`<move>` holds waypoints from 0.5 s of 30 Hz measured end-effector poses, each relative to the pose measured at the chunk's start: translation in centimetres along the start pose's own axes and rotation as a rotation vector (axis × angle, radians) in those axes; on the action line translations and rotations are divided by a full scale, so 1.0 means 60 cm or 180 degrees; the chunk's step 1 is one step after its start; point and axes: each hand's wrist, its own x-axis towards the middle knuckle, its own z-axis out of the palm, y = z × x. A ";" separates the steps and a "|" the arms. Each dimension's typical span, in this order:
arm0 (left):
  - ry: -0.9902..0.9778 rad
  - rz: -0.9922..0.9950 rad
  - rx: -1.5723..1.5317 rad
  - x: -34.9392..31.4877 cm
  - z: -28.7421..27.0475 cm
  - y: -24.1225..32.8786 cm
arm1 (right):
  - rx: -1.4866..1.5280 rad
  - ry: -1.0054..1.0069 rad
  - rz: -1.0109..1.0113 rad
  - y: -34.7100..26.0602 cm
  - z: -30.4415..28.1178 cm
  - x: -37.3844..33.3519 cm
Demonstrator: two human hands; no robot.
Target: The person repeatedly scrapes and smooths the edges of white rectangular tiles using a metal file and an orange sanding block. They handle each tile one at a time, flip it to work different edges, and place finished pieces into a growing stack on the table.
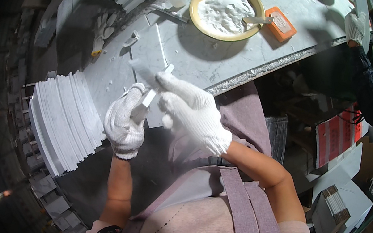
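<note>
My left hand [126, 120], in a white knit glove, is closed around a narrow white marble strip [147, 98] that slants up over the table edge. Just to its right, my right hand [194, 110], gloved the same way, grips a flat grey blade-like tool [143, 72]. The tool is smeared by motion, so its exact kind does not show. Its blade crosses above the strip; whether they touch I cannot tell. Under both hands lies a pale marble tabletop [193, 67] with a rough front edge.
A yellow-rimmed bowl [194, 10] of white powder stands ahead, with a putty knife [257, 19] across its rim. Beside it lies an orange box [280, 25]. White strips [67, 119] are stacked at left, near a loose glove [103, 31]. A co-worker's gloved hand [354, 26] is at far right.
</note>
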 end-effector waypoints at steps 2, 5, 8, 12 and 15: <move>-0.0111 -0.0371 0.0092 0.005 -0.006 -0.004 | 0.0115 -0.0213 -0.0048 0.000 -0.001 -0.013; 0.0179 -0.0808 -0.0667 0.024 -0.012 -0.023 | 0.0034 0.0090 -0.0320 -0.003 -0.020 -0.018; 0.0069 -0.0941 -0.0720 0.062 -0.036 -0.060 | 0.0219 0.0391 -0.0290 -0.007 -0.055 -0.011; -0.0224 -0.1651 -0.2441 0.134 -0.044 -0.120 | -0.0062 0.0431 -0.0074 -0.001 -0.090 -0.029; -0.0451 -0.1688 -0.2570 0.170 -0.037 -0.148 | -0.0206 0.0455 0.0026 0.007 -0.113 -0.047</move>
